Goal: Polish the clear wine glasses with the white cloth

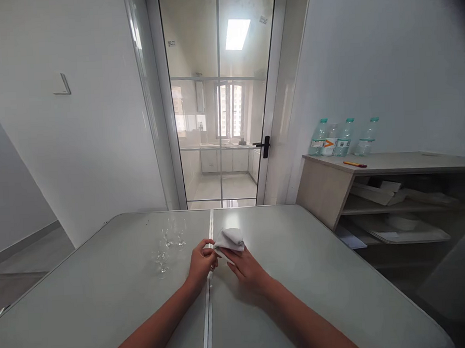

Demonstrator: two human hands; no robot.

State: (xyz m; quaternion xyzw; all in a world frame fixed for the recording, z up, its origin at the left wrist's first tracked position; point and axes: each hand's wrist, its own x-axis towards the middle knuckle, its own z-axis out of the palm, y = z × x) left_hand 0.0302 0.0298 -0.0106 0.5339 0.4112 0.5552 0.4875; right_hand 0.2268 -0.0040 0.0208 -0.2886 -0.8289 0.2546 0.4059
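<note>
Over the middle of the table, my right hand (247, 269) is closed on a folded white cloth (230, 239), with its fingers beneath and against it. My left hand (201, 261) is at the cloth's left edge, its fingers curled in and the thumb close to them. Whatever those left fingers hold, if anything, is too small and see-through to make out. Left of my hands stand several small clear stemmed glasses (162, 256), hard to see against the pale tabletop.
The grey-white table (301, 295) has a metal seam (208, 320) down its middle. Beyond it is a glass door (219, 117) with a black handle (266, 147). At right, a shelf unit (326, 182) carries plastic bottles (343, 138) and an orange-and-red pen-like object (354, 164).
</note>
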